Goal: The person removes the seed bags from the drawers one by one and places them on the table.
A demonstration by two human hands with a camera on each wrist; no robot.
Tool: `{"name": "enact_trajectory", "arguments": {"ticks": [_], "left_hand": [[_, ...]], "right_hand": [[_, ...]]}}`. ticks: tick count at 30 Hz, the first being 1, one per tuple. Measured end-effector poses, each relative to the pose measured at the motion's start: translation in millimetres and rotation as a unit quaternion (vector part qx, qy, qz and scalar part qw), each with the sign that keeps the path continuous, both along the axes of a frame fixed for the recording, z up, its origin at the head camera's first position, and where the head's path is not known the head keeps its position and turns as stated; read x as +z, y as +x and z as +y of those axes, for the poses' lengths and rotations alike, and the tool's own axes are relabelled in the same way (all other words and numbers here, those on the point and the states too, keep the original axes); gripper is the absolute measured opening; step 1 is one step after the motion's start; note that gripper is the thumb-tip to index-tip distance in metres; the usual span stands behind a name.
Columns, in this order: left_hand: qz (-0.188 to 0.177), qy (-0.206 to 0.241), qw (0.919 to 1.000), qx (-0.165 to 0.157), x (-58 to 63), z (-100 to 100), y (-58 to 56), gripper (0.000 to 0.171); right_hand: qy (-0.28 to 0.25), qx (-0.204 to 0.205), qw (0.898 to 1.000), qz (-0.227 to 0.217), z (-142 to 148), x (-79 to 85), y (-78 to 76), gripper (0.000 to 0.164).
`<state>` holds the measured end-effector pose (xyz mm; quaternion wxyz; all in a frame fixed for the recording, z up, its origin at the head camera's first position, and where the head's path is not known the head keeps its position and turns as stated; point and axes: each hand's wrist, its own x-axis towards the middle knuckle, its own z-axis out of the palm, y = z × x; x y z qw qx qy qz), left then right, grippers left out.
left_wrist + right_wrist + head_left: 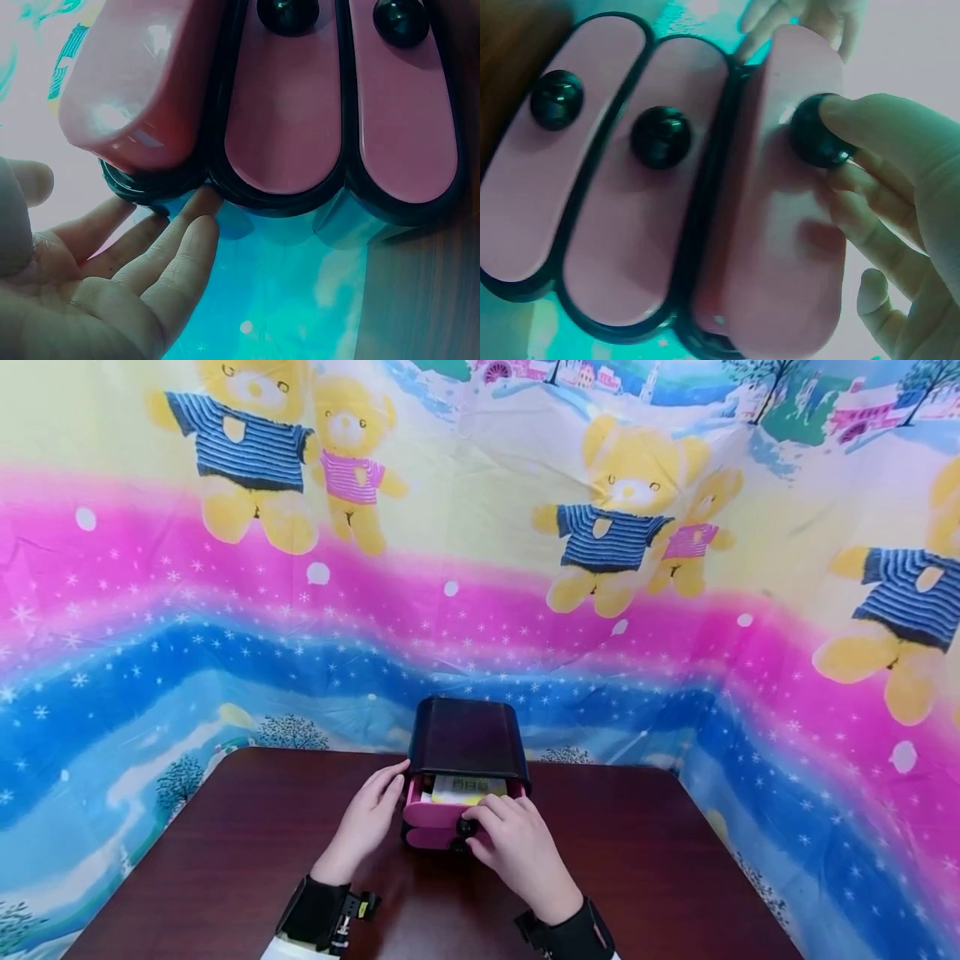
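A black box (pixel 467 735) with three pink drawers stands at the far side of the dark table (pixel 615 843). The top drawer (pixel 431 814) is partly drawn out toward six o'clock; the middle drawer (pixel 645 187) and the bottom drawer (pixel 562 150) sit closed in the frame. In the open one lies a yellow-and-white flat item (pixel 472 789) with dark markings, too small to read, and a whitish bit shows at its nine o'clock side; how many pieces lie deeper cannot be told.

There are three round black knobs, one on each drawer front. Two hands and two black wristbands (pixel 317 914) are in view.

The box lies between and just beyond the hands. From its middle, the left hand (pixel 367 818) is between eight and nine o'clock, fingers extended and spread, fingertips touching the box's side. The right hand (pixel 517 843) is between four and five o'clock, thumb and fingers pinching the top drawer's knob (pixel 817 131). Behind, at twelve o'clock, hangs a printed cloth (pixel 450 635).
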<state>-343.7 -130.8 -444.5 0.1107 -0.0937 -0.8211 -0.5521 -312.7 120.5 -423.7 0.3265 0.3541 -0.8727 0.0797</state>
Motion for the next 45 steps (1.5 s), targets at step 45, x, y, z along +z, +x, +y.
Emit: {"name": "enact_trajectory", "arguments": {"ticks": [45], "left_hand": [[0.001,0.001,1.0,0.007,-1.5,1,-3.4,0.046]], "right_hand": [[-0.068,-0.052,0.995,-0.043,24,16.9,3.8,0.021]]}}
